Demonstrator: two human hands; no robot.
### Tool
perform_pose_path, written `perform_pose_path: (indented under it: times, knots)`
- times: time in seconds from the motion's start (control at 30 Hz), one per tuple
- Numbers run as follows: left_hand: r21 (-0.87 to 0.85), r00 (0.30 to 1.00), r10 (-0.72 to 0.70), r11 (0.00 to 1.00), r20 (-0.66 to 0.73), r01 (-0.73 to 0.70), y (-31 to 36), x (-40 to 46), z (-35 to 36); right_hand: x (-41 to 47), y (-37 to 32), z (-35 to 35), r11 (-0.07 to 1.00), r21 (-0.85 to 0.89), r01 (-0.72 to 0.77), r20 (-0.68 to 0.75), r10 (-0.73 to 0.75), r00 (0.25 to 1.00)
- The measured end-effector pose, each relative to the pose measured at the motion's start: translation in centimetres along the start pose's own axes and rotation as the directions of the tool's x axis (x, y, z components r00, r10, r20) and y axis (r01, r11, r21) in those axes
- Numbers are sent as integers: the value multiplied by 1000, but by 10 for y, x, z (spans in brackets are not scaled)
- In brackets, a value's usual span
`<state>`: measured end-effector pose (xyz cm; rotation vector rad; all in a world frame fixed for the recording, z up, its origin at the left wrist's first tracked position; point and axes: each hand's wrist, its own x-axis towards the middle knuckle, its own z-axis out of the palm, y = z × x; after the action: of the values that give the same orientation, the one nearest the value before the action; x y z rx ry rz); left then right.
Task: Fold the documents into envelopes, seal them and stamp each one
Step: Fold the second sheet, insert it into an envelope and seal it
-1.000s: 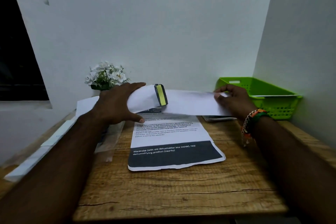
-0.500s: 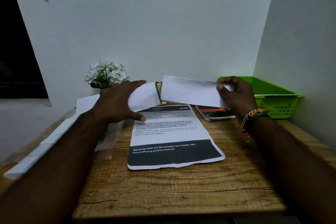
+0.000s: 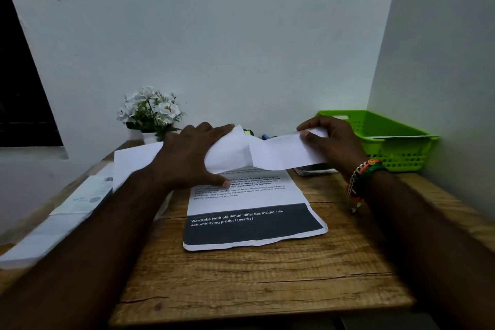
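Observation:
My left hand (image 3: 192, 161) grips a white envelope (image 3: 230, 151) above the table, its bulged mouth facing right. My right hand (image 3: 333, 142) pinches the right end of a folded white document (image 3: 281, 153). The folded document's left end sits at the envelope's mouth, where the envelope's edge overlaps it. Below both hands a printed document (image 3: 249, 213) with a dark band lies flat on the wooden table (image 3: 267, 284). A glue stick (image 3: 247, 131) with a yellow label peeks out behind the envelope.
A green plastic basket (image 3: 388, 131) holding a white sheet stands at the back right against the wall. A pot of white flowers (image 3: 151, 112) is at the back left. Loose papers (image 3: 67, 220) line the table's left edge. A booklet (image 3: 313, 169) lies under my right hand.
My right hand has brought the folded document down and to the left until its end meets the envelope's mouth. My left hand has stayed put with the envelope.

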<state>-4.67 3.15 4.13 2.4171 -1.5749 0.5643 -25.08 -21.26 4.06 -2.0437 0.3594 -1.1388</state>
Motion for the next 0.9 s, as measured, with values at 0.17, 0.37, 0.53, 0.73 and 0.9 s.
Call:
perform_pose_path:
  times: [0.17, 0.37, 0.53, 0.73, 0.9]
  knots:
    - [-5, 998, -58, 998, -15, 58, -7, 0, -4, 5, -1, -9, 999, 43, 20, -79, -17, 997]
    - [-3, 999, -43, 999, 6, 43, -3, 0, -4, 3, -8, -12, 998, 12, 60, -66, -59, 996]
    - [2, 1000, 18, 1000, 21, -18, 5, 0, 2, -3, -10, 1, 997, 42, 60, -14, -60, 998]
    - [-27, 1000, 18, 999, 0, -18, 7, 2, 7, -15, -20, 24, 977, 127, -172, 147, 153, 977]
    - [-5, 999, -22, 1000, -41, 22, 8, 2, 3, -16, -23, 28, 887, 263, -379, 110, 362, 926]
